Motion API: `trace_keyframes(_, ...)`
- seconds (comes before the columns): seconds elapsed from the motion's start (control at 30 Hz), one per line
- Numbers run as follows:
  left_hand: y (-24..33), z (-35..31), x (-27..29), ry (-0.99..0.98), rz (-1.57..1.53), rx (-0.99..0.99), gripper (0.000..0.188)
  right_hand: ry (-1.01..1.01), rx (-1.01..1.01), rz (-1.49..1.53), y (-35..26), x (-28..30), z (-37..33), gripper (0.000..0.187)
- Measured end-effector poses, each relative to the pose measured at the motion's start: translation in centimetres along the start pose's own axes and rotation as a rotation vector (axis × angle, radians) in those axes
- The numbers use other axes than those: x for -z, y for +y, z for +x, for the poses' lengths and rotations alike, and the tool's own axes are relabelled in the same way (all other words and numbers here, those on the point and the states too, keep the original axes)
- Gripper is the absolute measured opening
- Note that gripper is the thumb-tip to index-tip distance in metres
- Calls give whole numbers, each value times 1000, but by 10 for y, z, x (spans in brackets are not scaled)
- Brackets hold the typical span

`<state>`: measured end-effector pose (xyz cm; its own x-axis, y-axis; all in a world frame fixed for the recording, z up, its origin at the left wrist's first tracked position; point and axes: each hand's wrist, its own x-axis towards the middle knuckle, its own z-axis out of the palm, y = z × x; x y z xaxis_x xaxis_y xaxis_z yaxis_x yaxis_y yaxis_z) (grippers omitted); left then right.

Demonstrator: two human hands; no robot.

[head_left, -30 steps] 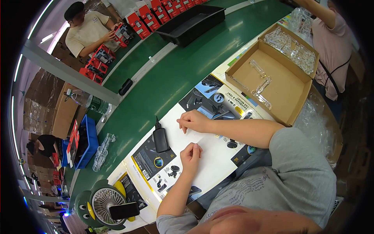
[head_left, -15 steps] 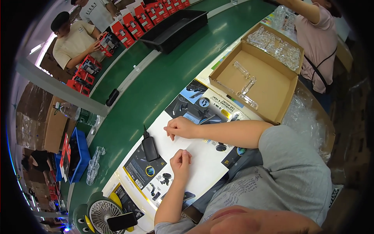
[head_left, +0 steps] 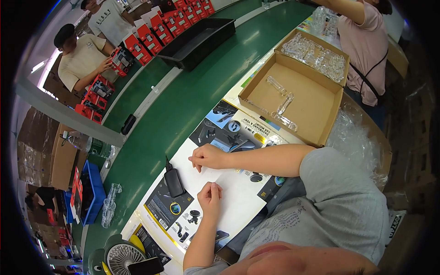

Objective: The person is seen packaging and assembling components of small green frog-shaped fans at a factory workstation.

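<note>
Black, rounded rectangular device (head_left: 173, 183) lying flat on a white cardboard sheet with coloured printing (head_left: 243, 190).
Its thin tapered end is pointing at the sheet's far edge; the sheet is covering the near side of the green bench (head_left: 195, 87).

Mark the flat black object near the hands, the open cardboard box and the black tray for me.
flat black object (head_left: 174, 183): head view, middle of its upper face
open cardboard box (head_left: 308, 101): head view, bare inside bottom
black tray (head_left: 201, 51): head view, its near side wall
</note>
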<state>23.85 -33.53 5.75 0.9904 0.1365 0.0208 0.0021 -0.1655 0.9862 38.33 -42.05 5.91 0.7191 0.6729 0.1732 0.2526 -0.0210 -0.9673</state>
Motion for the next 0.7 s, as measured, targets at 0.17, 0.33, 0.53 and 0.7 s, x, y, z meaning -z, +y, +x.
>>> trace_keyframes(0.17,0,0,-1,0,0,0,32,-4,-11,-6,3,0,1,44)
trace_keyframes(0.33,0,1,-1,-1,-21,4,32,11,27,9,5,-1,1,45)
trace_keyframes(0.53,4,0,3,-1,-23,33,31,-2,63,-6,6,-3,3,46)
trace_keyframes(0.7,1,0,5,-4,-36,54,30,-8,42,17,4,-2,2,45)
